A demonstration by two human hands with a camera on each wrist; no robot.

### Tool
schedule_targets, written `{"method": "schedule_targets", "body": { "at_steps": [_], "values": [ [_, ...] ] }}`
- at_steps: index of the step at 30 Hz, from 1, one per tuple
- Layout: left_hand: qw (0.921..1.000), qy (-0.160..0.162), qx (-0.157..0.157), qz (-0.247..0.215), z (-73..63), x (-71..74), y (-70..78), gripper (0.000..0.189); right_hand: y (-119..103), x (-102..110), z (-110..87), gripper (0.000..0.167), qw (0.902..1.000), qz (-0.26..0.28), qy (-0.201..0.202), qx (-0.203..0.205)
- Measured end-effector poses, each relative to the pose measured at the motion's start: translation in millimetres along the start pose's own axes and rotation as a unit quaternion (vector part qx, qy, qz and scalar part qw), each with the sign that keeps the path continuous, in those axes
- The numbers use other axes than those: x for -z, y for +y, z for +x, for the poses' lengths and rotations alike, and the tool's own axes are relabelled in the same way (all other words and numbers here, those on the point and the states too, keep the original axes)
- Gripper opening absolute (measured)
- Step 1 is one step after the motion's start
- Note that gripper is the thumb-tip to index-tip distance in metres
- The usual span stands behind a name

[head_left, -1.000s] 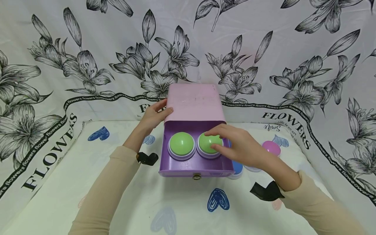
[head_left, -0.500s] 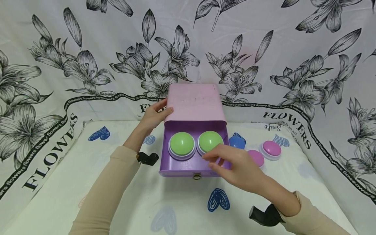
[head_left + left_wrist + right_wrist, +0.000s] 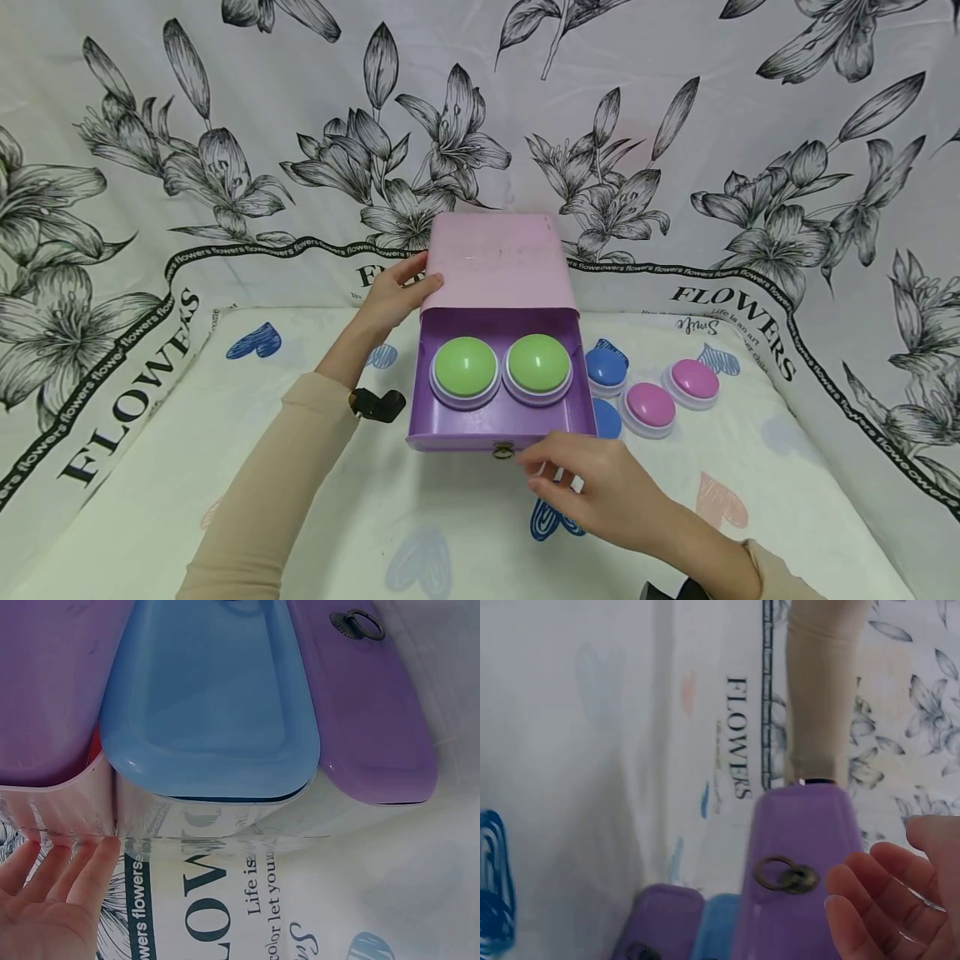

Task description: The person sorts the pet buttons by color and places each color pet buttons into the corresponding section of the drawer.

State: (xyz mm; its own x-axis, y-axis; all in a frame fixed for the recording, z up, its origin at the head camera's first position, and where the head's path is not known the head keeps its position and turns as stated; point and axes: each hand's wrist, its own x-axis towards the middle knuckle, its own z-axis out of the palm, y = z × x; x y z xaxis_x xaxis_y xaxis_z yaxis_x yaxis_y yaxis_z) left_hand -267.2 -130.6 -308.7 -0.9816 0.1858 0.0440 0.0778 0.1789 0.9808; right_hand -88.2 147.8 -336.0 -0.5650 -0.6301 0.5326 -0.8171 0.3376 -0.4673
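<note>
A small pink drawer cabinet [image 3: 495,258] stands with its purple top drawer [image 3: 495,423] pulled out. Inside the drawer sit two round, white-based pieces with green domes, one left [image 3: 465,367] and one right [image 3: 538,363]. My left hand [image 3: 393,296] rests against the cabinet's left side, thumb by its top edge; the left wrist view has its straight fingers touching the pink wall. Just right of the drawer's metal ring pull [image 3: 503,452], my right hand [image 3: 592,492] hovers with loosely bent fingers and nothing in it.
Right of the cabinet lie similar round pieces, two blue [image 3: 605,367] and two magenta [image 3: 651,405]. Below the top drawer, a blue drawer [image 3: 210,697] and another purple drawer [image 3: 375,712] are closed. Flowered cloth [image 3: 360,67] hangs behind; a heart-print cloth [image 3: 337,517] covers the surface.
My right hand has drawn back from over the right green dome toward me, to beside the ring pull, uncovering the blue and magenta pieces. The left hand and drawer have stayed put.
</note>
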Motion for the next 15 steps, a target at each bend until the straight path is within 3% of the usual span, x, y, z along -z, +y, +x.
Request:
{"method": "schedule_targets", "body": {
  "at_steps": [7, 15],
  "values": [
    [0.9999, 0.000, 0.001, 0.010, -4.9, -1.7, 7.1, 0.064, 9, -27, -18.8, 0.020, 0.9987, 0.033, -0.004, -0.039],
    [1.0000, -0.003, 0.001, 0.006, -5.4, -1.2, 7.3, 0.064, 21, -47, -26.2, 0.022, 0.9877, 0.071, -0.013, -0.138]
  ]
}}
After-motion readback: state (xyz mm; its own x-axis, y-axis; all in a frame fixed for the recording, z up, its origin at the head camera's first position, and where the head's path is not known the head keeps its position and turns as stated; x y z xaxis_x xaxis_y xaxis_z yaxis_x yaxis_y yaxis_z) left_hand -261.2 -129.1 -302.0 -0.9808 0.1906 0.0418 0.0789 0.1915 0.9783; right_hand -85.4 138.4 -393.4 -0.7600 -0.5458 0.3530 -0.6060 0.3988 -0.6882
